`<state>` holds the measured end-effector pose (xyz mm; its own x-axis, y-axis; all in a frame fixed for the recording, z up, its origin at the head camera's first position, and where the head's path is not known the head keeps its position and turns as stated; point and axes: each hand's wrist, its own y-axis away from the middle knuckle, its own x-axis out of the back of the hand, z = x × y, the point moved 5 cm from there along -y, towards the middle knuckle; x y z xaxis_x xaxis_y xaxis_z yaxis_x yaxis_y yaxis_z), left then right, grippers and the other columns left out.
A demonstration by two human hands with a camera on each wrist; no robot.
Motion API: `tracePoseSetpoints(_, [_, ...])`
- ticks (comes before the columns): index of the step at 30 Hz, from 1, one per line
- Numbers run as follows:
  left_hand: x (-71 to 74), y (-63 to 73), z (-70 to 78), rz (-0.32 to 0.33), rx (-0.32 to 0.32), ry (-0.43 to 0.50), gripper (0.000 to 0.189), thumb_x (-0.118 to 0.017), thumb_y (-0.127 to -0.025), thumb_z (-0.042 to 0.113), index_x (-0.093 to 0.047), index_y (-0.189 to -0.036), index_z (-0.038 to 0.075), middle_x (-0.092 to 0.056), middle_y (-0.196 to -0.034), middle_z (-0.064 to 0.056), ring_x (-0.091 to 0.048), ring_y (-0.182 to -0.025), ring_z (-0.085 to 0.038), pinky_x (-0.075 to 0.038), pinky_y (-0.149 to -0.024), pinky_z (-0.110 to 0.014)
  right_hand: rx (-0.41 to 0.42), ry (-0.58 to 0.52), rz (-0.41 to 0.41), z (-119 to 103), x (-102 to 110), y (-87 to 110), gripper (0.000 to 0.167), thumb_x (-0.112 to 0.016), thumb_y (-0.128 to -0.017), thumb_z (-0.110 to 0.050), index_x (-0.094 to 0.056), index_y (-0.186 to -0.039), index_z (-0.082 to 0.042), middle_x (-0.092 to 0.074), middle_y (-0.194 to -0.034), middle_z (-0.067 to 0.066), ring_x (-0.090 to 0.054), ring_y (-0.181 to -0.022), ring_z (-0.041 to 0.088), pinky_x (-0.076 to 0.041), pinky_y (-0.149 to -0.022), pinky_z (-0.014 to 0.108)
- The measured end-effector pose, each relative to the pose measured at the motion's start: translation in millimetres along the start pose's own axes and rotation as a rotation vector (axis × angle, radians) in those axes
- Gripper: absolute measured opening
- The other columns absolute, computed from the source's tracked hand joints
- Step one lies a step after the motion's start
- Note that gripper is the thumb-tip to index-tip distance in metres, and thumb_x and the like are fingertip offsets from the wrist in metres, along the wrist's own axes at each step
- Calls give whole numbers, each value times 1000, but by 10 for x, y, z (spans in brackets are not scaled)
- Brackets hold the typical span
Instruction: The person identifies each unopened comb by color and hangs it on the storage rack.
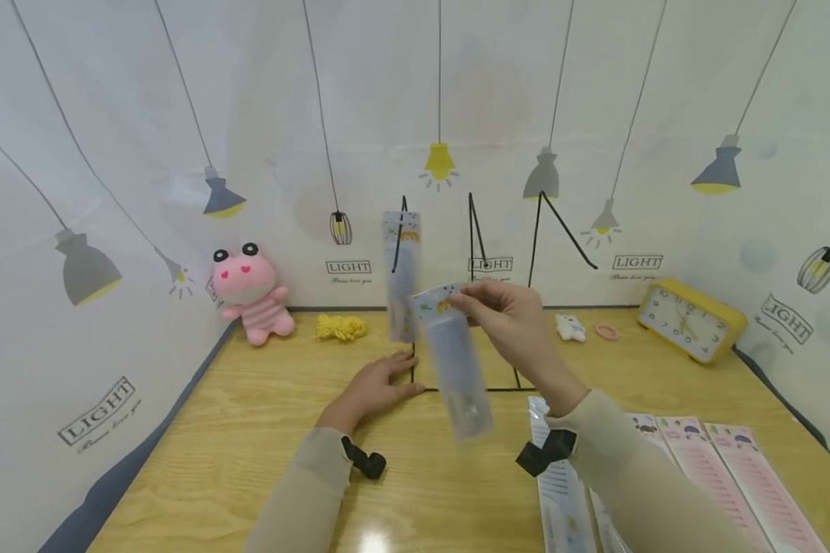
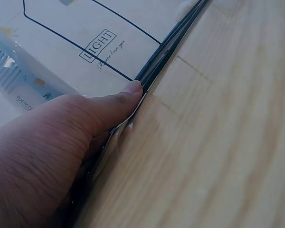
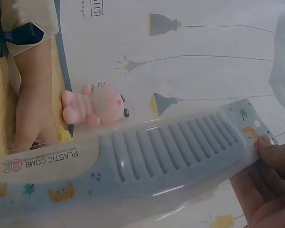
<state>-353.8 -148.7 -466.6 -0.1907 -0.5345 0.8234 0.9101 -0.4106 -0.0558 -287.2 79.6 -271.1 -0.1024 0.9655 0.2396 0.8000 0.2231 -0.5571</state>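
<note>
A black wire display rack (image 1: 466, 390) with several prongs stands on the table. From its left prong hangs a blue comb in a clear packet (image 1: 403, 269). My right hand (image 1: 512, 315) pinches the top corner of another packaged blue comb (image 1: 459, 376), which hangs tilted in front of the rack; "PLASTIC COMB" shows on its card in the right wrist view. My left hand (image 1: 376, 388) rests at the rack's lower left corner with fingers extended on the table. In the left wrist view its thumb (image 2: 114, 105) touches the base wire, while the other fingers are mostly hidden.
Several packaged combs, a blue one (image 1: 560, 491) and pink ones (image 1: 698, 476), lie at the front right, partly under my right sleeve. Along the back are a pink plush toy (image 1: 252, 292), yellow cord (image 1: 341, 328), a small white figure (image 1: 570, 327), a pink ring (image 1: 606, 332) and a yellow clock (image 1: 692, 319).
</note>
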Motion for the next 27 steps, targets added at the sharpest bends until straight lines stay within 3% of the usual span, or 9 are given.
tracePoseSetpoints(8, [-13,-23,-59,10,9,-3,69,-61,-94,60,-44,-153,31,-32,-161,5,-29,-149,-23,-27,-120,-49,104,113,11,-112,-293,-281,17,-72,-95,-26,-78,-98,-11,-76,-89,0,-71,-74,12,-61,-62,30])
tracePoseSetpoints(14, [-44,-37,-87,48,-43,31,68,-63,-89,66,-43,-151,45,-39,-157,12,-39,-143,-21,-33,-117,-48,76,99,8,-98,-421,-361,16,-72,-95,-24,-78,-97,-9,-77,-89,2,-72,-74,14,-62,-60,34])
tracePoseSetpoints(18, [-65,-31,-96,57,-42,41,65,-62,-88,69,-45,-147,51,-41,-155,15,-41,-142,-20,-34,-116,-48,51,99,13,-61,-452,-368,14,-72,-96,-23,-77,-96,-10,-77,-89,1,-72,-75,14,-62,-60,35])
tracePoseSetpoints(22, [-52,-27,-82,54,-42,23,65,-62,-90,65,-45,-150,45,-36,-158,14,-37,-145,-21,-31,-118,-48,59,114,22,-37,-456,-396,16,-71,-96,-24,-77,-97,-9,-76,-88,2,-72,-75,14,-62,-60,38])
tracePoseSetpoints(27, [-28,-27,-87,30,-22,10,65,-65,-93,56,-50,-150,29,-36,-160,3,-33,-147,-24,-29,-119,-46,70,153,34,23,-470,-472,18,-70,-97,-26,-77,-99,-10,-76,-89,2,-72,-78,15,-62,-58,41])
